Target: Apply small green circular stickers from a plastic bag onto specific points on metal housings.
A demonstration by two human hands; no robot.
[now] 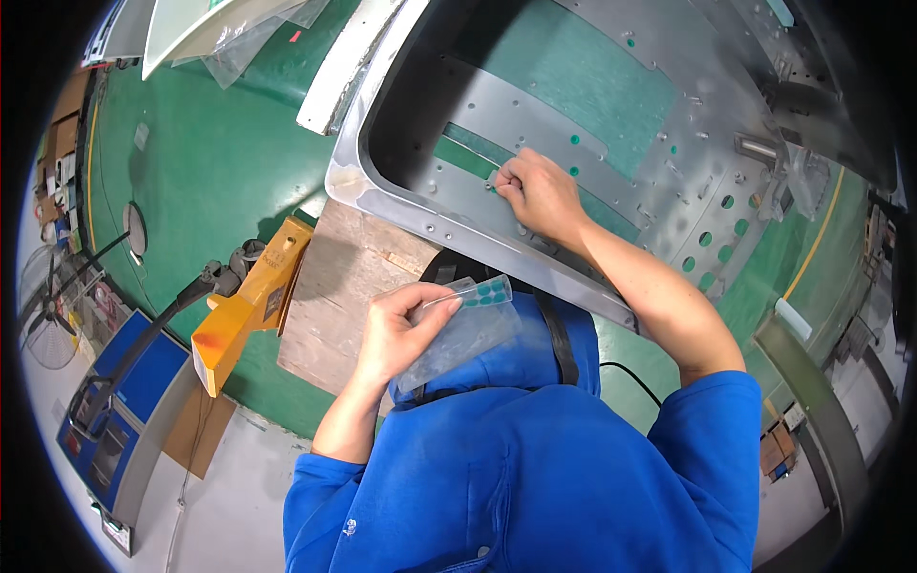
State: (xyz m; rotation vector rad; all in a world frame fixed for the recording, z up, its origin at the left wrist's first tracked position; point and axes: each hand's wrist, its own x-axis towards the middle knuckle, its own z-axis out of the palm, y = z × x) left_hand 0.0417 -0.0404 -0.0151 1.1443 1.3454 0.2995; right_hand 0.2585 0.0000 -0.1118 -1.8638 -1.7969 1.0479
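Right hand (537,191) pinched shut, pressing a dot onto the metal panel (611,143); left hand (396,329) grips the sticker sheet (468,320). Next: peel another teal dot, align on next hole.

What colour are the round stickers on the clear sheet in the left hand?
Teal green, on the clear sheet in the left hand; head view.

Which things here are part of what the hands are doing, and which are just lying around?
In use:
- left hand holding a clear sheet of teal round stickers
- right hand pressing fingertips on the grey metal panel

Lying about:
- yellow pallet jack
- wooden pallet
- floor fan
- blue machine
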